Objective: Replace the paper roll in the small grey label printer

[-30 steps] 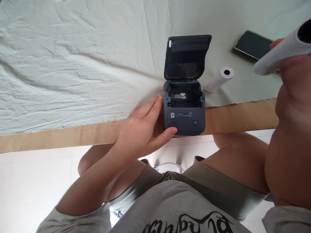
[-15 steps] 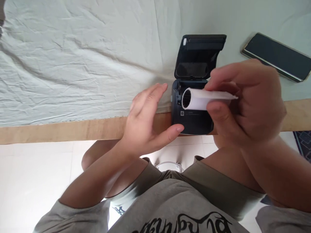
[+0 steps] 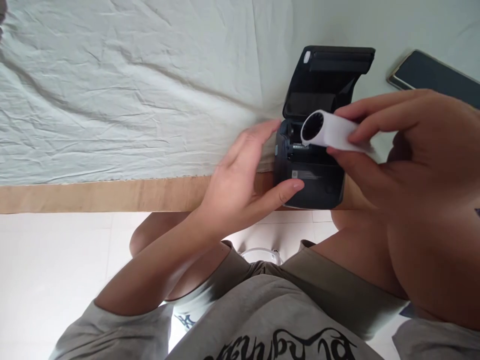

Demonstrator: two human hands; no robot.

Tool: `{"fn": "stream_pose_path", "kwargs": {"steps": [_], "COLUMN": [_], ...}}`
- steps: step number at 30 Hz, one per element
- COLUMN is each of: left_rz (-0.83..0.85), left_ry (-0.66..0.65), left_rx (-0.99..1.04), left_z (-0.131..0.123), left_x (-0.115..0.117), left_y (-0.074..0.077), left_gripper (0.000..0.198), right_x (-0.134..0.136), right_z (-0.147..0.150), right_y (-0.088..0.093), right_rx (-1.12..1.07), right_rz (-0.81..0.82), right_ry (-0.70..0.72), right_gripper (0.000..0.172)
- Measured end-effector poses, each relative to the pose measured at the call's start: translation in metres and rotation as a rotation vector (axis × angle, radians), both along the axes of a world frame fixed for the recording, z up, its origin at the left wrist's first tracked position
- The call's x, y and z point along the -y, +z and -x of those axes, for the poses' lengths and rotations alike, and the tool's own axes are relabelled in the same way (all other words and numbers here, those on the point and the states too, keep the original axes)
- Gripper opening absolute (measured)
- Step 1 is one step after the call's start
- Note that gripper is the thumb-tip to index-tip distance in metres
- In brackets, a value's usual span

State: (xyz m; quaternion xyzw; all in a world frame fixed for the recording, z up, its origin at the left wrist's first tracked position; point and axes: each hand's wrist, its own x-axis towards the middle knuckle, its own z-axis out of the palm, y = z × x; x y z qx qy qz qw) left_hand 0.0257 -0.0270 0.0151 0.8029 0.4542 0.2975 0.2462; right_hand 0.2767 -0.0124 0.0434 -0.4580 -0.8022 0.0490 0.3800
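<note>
A small dark label printer (image 3: 315, 187) with its lid (image 3: 332, 62) swung up sits at the table's front edge. My right hand (image 3: 405, 135) pinches a white paper roll (image 3: 339, 132) between thumb and fingers. The roll's hollow, dark-cored end faces left, over the printer's open compartment. My left hand (image 3: 243, 180) is at the printer's left side, fingers apart, its fingertips by the upper left edge and its thumb over the front left part. The roll hides part of the compartment.
A phone (image 3: 438, 75) lies at the right on the pale cloth (image 3: 168, 90), partly behind my right hand. A bare wooden strip (image 3: 105, 197) forms the front edge of the table. My legs are below it.
The paper roll has moved up and right in my right hand and tilted. My left hand has shifted right, closer to the printer. The printer now appears farther right in view.
</note>
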Motion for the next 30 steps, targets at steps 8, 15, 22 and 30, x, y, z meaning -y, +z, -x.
{"fn": "stream_pose_path", "kwargs": {"steps": [8,15,22,30], "left_rz": [0.162,0.015,0.010,-0.019], "left_ry": [-0.120,-0.192,-0.170,-0.151], "left_rx": [-0.155,-0.206,-0.222,-0.207], "left_z": [0.002,0.003,0.002,0.002], "left_x": [-0.001,-0.001,-0.001,0.002], "left_y": [-0.009,-0.017,-0.015,-0.022], "left_gripper": [0.122,0.118,0.117,0.128], "right_x": [-0.011,-0.016,-0.024,-0.020], "right_z": [-0.005,-0.006,-0.008,-0.015], "right_y": [-0.011,-0.010,-0.013,0.001], "right_rx": [0.223,0.200,0.136,0.189], "right_rz": [0.013,0.030,0.171,0.087], "right_ry": [-0.140,-0.163,-0.068,0.072], "right_gripper": [0.004,0.014,0.007,0.008]}}
